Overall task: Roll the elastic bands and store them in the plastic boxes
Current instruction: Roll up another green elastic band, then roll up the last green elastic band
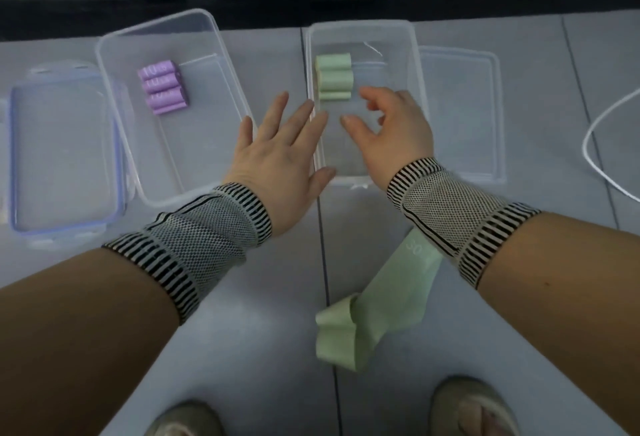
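Pale-green rolled elastic bands [333,77] are lying stacked at the far end of a clear rectangular plastic box [414,65], over which the right hand [391,130] is hovering, fingers loosely curled and holding nothing. Flat and empty, the left hand [280,155] is steadying the box's left wall, apparently. Purple rolls [162,91] are filling a second clear box [114,44], while one unrolled green band [381,300] is waiting on the grey floor [259,349].
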Action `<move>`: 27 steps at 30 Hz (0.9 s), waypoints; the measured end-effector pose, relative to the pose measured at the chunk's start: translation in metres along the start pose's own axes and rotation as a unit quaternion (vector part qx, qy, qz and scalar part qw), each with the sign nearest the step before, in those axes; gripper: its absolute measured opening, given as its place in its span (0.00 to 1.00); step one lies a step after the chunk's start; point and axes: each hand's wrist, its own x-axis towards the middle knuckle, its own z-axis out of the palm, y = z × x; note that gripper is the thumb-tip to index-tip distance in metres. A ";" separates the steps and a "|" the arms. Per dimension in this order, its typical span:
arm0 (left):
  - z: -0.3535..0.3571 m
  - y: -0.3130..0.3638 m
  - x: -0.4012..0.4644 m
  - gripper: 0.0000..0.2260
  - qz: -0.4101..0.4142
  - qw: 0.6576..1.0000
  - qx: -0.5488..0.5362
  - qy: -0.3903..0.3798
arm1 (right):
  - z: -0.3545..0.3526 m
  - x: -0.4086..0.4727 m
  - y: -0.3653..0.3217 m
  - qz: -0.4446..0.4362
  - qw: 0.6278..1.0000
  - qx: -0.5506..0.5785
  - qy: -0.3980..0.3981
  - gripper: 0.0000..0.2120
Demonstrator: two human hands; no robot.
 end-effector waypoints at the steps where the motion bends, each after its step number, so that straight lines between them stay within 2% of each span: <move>1: 0.002 0.005 -0.011 0.31 0.003 1.000 -0.007 0.003 | -0.007 -0.014 0.000 -0.011 1.000 -0.001 0.002 0.21; 4: 0.012 0.022 -0.044 0.31 0.008 1.000 -0.017 0.004 | -0.025 -0.054 0.007 -0.027 1.000 -0.012 -0.002 0.20; 7: 0.022 0.032 -0.075 0.31 0.013 1.000 -0.028 -0.004 | -0.041 -0.090 0.018 -0.004 1.000 -0.026 -0.012 0.19; 12: 0.041 0.034 -0.124 0.30 -0.016 0.999 -0.027 -0.036 | -0.031 -0.152 0.037 0.006 0.992 -0.072 -0.100 0.12; 17: 0.073 0.043 -0.158 0.23 -0.006 0.998 -0.063 -0.021 | -0.021 -0.190 0.067 0.038 0.974 -0.171 -0.145 0.12; 20: 0.087 0.053 -0.156 0.18 -0.012 0.995 -0.101 -0.009 | -0.020 -0.191 0.076 0.008 0.971 -0.184 -0.154 0.13; 23: 0.097 0.069 -0.141 0.20 -0.026 0.992 -0.114 -0.052 | -0.011 -0.191 0.082 -0.005 0.963 -0.195 -0.184 0.15; 27: 0.103 0.080 -0.132 0.23 -0.055 0.989 -0.072 -0.119 | -0.004 -0.195 0.087 -0.001 0.959 -0.199 -0.202 0.19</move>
